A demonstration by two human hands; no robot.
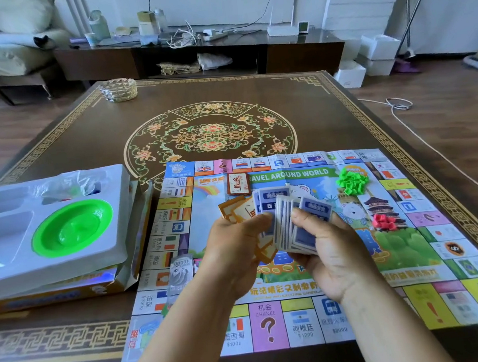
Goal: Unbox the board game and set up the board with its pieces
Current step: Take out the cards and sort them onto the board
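The paper game board [413,253] lies unfolded on the near right part of the table. Above its middle, my left hand [234,252] grips a fan of orange-edged and blue cards [244,210]. My right hand [326,248] holds a stack of blue-backed cards [299,221], thumb on top. A brown card deck [237,184] lies on the board behind my hands. Small green houses [352,181] sit in a heap at the board's upper right, red pieces [384,221] below them. A bundle of play money [180,272] rests at the board's left side.
The open game box [66,295] sits at the left with a white plastic tray [6,237] on it, holding a green bowl [72,228] and a plastic bag [68,185]. A woven coaster stack [118,89] is at the table's far left. Low cabinet and floor cable lie beyond.
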